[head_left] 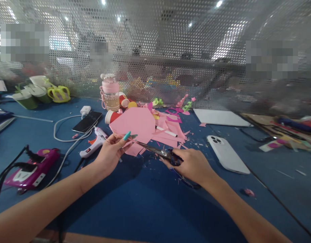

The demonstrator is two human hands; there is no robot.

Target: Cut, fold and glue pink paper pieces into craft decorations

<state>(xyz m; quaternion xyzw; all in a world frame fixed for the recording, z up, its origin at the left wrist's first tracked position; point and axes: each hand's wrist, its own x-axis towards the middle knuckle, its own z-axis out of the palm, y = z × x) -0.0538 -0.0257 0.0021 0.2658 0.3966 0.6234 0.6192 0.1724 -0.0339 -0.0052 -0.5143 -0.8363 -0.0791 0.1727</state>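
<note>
My left hand pinches a small pink paper strip between thumb and fingers. The thumb has a long turquoise nail. My right hand is wrapped around the dark handles of a pair of scissors, whose blades point left and reach the paper at my left fingertips. Exactly how far the blades are parted I cannot tell. Behind both hands lies a large sheet of pink paper with cut corners. More pink pieces and a white marker lie to its right.
A glue gun, a black phone and a purple power strip with cables lie left. A pink-topped bottle stands behind, near the perforated metal screen. At right are a white phone and a white flat slab.
</note>
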